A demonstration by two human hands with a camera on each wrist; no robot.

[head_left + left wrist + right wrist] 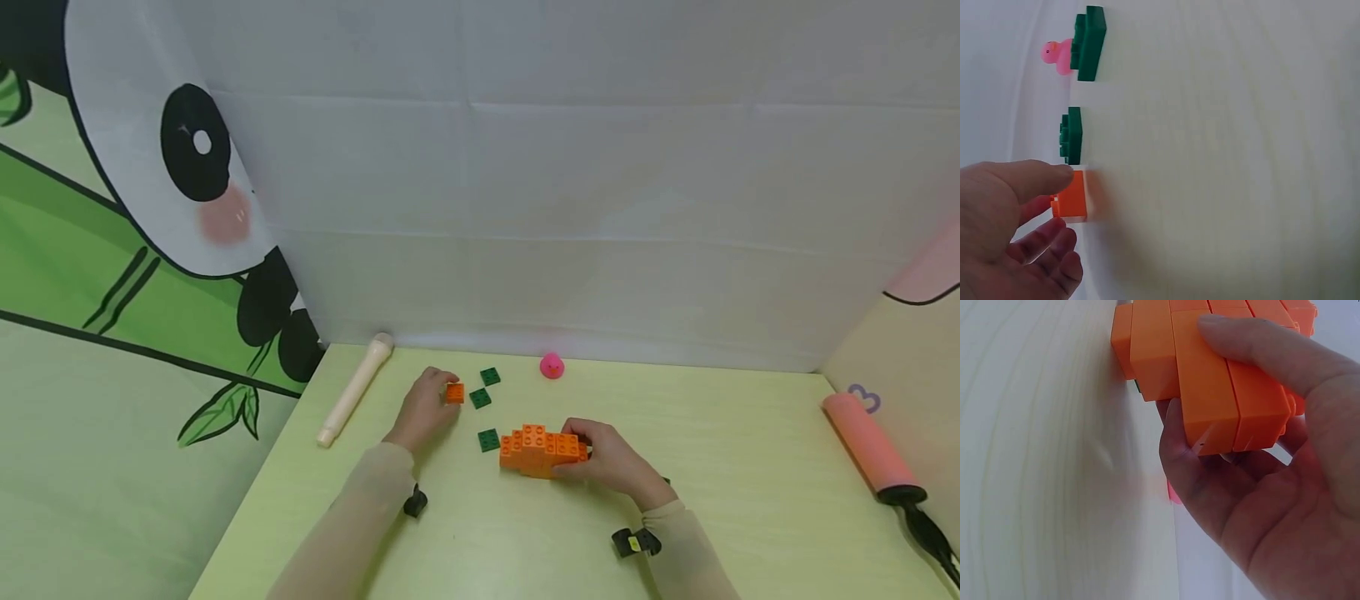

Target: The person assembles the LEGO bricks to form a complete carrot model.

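My left hand (pixel 426 410) pinches a small orange toy brick (pixel 455 393) between thumb and fingers. In the left wrist view, the thumb lies along one side of that orange brick (pixel 1072 195), close to the table. Two green bricks (pixel 490 377) (pixel 481 398) lie just to its right, and another green brick (pixel 488 440) sits nearer the front. To the right, my right hand (pixel 609 457) grips one end of a built-up block of orange bricks (pixel 534 450). Seen from the right wrist, the thumb presses one face of this orange block (pixel 1207 381) while the fingers curl beneath.
A pink toy duck (pixel 552 366) stands at the table's back edge. On the left lies a pale stick-shaped object (pixel 356 390). A salmon-coloured cylinder (pixel 870 442) with a black end lies at the right edge. Behind the table (pixel 757 483) hangs a white cloth (pixel 600 208).
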